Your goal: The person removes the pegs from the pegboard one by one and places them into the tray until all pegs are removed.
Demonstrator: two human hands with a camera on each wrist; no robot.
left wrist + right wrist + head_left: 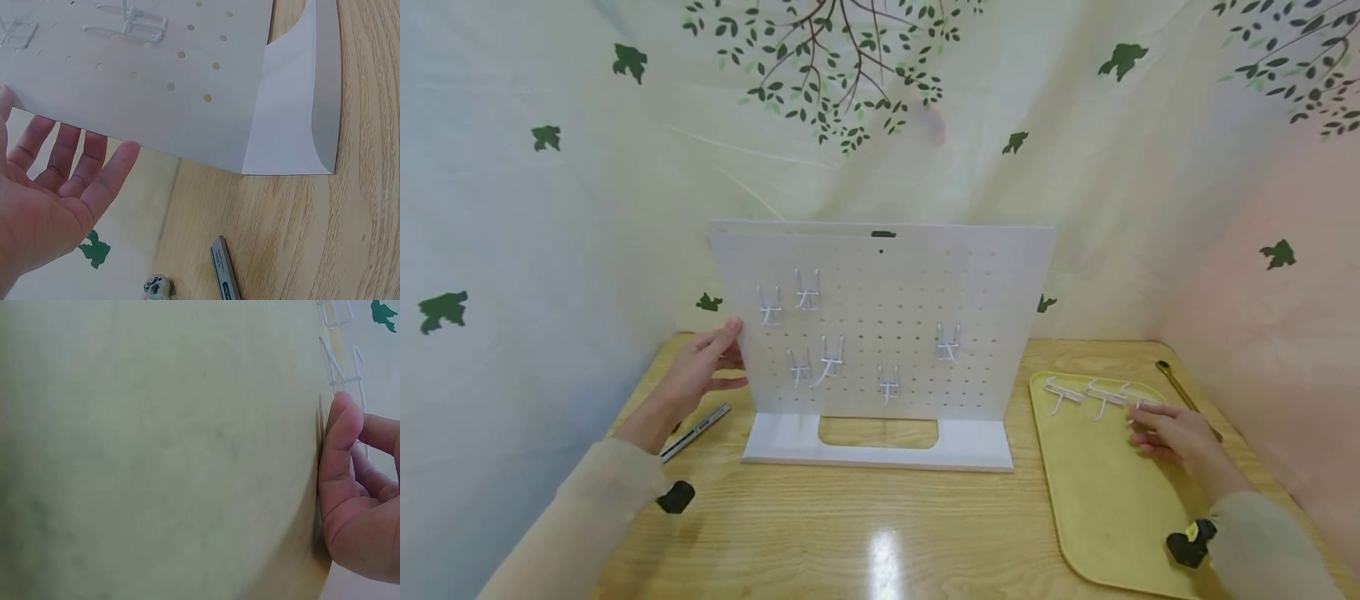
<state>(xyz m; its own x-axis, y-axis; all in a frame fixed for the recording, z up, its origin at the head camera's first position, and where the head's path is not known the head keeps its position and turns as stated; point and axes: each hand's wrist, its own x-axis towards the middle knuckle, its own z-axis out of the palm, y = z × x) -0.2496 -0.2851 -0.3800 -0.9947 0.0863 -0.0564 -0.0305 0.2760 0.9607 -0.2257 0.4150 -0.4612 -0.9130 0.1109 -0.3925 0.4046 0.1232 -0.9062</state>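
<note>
White hook (345, 381) is being pinched by the right hand (1172, 435), at the yellow tray's (1116, 500) upper right, frame right; the left hand (703, 360) is gripping the central pegboard's (880, 292) left edge, probably for steadiness; two more hooks (1107, 395) are lying within reach.

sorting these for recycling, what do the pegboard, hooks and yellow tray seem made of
Pegboard: matte white, painted metal or stiff plastic; thin sheet with crisp edges. Hooks: probably white-coated metal wire; slim rods joined at crossbars. Yellow tray: likely molded plastic, smooth; rounded corners, raised rim.
</note>
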